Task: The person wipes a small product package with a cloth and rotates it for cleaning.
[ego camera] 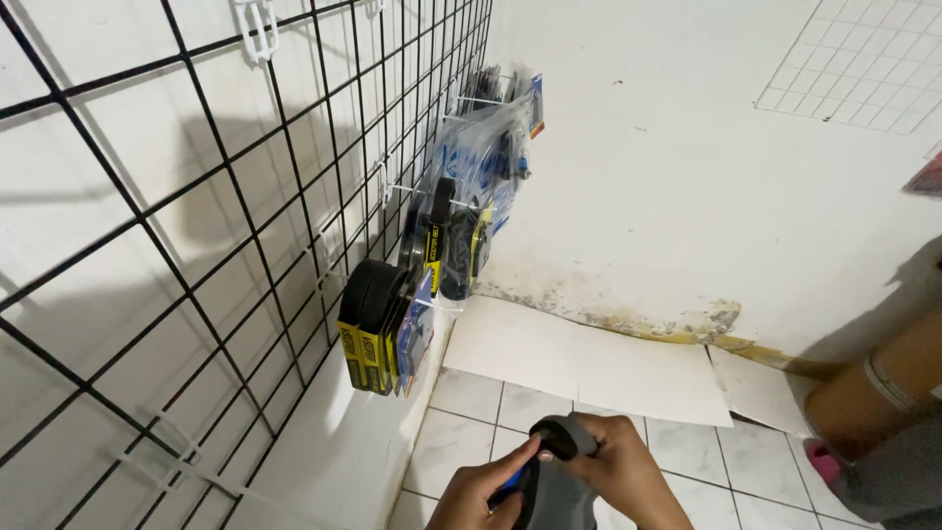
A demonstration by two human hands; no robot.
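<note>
A white wall with flaking, stained paint at its base meets a tiled floor (pixel 471 432), where pale flat sheets (pixel 589 358) lie. Across the left of the frame runs a black wire grid (pixel 196 245) hung with packaged items (pixel 383 329) on pegs. At the bottom centre, the left hand (pixel 476 496) and right hand (pixel 623 471) are both closed around a grey-and-black object (pixel 559 471), possibly a packaged tool with a blue part. Held over bare tile, it could drop if either hold loosened.
</note>
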